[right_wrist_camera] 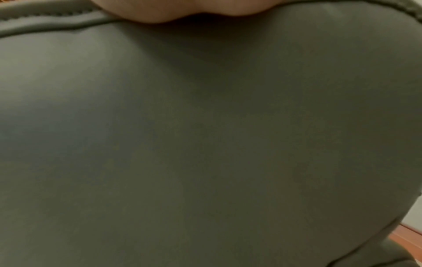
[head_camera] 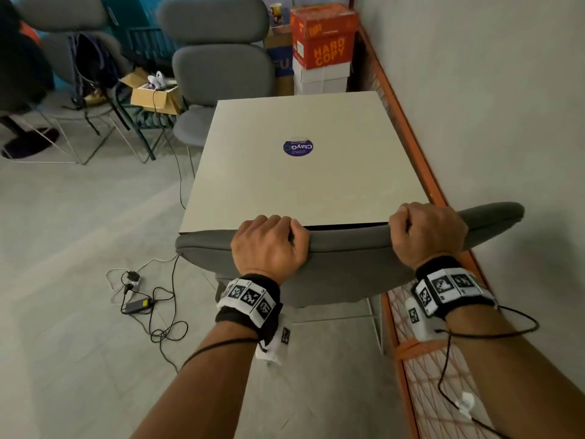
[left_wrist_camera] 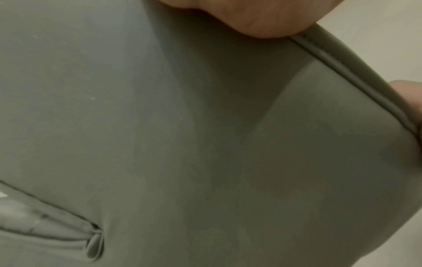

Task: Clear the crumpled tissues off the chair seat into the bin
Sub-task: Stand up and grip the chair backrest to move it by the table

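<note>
A grey padded chair backrest [head_camera: 348, 258] stands in front of me, tucked against a cream square table [head_camera: 304, 172]. My left hand [head_camera: 272, 245] grips the backrest's top edge left of centre, fingers curled over it. My right hand [head_camera: 427, 232] grips the same edge further right. Both wrist views are filled by the grey fabric [left_wrist_camera: 182, 144] [right_wrist_camera: 205, 135], with my palm pressed on the seam at the top. The chair seat is hidden under the table. No tissues and no bin are in view.
A wall and an orange wire rack [head_camera: 421, 359] run close on the right. Cables and a power adapter [head_camera: 139, 305] lie on the floor to the left. More grey chairs [head_camera: 218, 74], cardboard boxes [head_camera: 155, 93] and a red paper carton [head_camera: 323, 36] stand beyond the table.
</note>
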`<state>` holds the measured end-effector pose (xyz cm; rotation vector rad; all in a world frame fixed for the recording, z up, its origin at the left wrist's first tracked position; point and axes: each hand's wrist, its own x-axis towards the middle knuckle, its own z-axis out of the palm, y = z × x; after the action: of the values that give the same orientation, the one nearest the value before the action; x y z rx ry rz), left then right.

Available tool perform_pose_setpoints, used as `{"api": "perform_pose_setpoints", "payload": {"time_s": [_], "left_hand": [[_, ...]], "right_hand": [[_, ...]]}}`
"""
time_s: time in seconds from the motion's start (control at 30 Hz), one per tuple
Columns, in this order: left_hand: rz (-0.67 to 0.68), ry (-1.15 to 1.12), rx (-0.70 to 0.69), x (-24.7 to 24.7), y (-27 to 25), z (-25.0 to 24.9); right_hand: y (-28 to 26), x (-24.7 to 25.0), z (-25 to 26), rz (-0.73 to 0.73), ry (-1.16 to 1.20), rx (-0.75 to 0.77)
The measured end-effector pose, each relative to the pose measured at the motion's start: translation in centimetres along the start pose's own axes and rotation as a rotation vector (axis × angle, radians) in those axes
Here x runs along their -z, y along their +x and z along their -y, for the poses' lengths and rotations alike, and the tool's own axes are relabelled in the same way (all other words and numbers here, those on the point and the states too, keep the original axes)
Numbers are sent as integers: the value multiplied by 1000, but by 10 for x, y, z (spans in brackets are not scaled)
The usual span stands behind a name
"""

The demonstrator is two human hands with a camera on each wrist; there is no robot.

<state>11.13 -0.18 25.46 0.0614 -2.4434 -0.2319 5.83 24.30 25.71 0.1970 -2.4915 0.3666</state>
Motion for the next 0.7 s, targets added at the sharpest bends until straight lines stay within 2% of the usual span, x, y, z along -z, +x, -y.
{"api": "perform_pose_setpoints", "payload": {"time_s": [0.13,0.23,0.3,0.57,0.7], "left_hand": [[38,-4,12,-13,26,15],[3,1,-6,-23,40,26],[-27,-17,-22,-27,41,31],[50,-51,-25,-18,36,31],[47,-40,-42,-15,33,31]], "right_hand": [[26,-19,11,4,5,-18],[37,-32,18,-4,11,-33],[37,-37,19,-30,5,-26],[31,-34,21,-52,14,-25],[29,-34,20,-93,29,-29]]}}
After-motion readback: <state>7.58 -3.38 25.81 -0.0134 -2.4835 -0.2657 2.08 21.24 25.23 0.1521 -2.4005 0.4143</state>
